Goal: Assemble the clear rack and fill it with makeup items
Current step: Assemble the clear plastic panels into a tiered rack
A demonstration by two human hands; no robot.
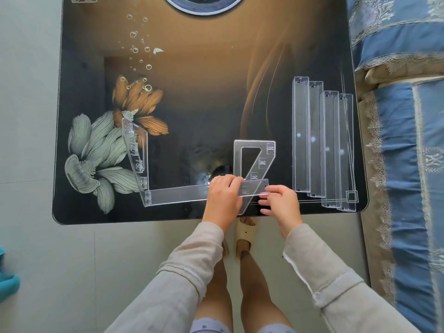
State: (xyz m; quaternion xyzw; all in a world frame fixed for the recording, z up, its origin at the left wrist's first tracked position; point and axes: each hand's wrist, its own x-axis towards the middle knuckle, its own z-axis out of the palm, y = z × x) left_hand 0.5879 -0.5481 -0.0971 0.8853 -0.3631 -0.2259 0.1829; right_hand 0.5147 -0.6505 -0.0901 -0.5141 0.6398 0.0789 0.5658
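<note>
A long clear shelf strip [177, 196] lies along the near edge of the table [204, 104]. Its left end joins an upright side panel [138, 152], and its right end crosses over a second side panel [267, 162] lying flat. The left hand [224, 193] grips the strip with curled fingers just beside that crossing. The right hand [280, 200] pinches the strip's right end between thumb and fingers. Four more clear strips [322, 145] lie side by side further right, near a blue patterned fabric [403, 140].
</note>
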